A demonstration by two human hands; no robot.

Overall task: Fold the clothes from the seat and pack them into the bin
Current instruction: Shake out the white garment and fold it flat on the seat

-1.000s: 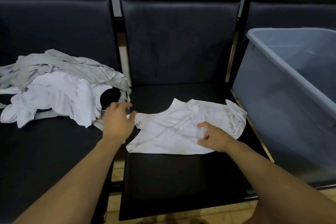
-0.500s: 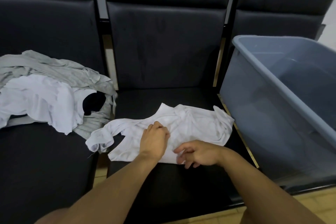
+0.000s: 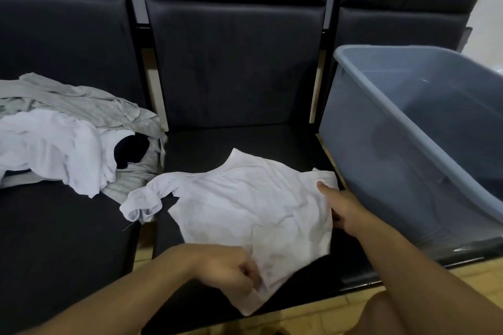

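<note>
One head-worn wide-angle view looks forward and down, close over the middle seat (image 3: pixel 239 144) and both forearms.

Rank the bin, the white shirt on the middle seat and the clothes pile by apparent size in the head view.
1. Bin, though cropped and near.
2. Clothes pile and white shirt: too alike to rank, and the pile is cropped at the left edge.

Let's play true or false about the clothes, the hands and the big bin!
1. The white shirt lies on the middle seat. True.
2. The bin is full of clothes. False: no clothes show inside it.
3. The left hand grips the shirt's near corner. True.
4. The pile of clothes sits right of the shirt. False: it sits to the left.
5. The right hand is inside the bin. False: it touches the shirt's right edge.
</note>
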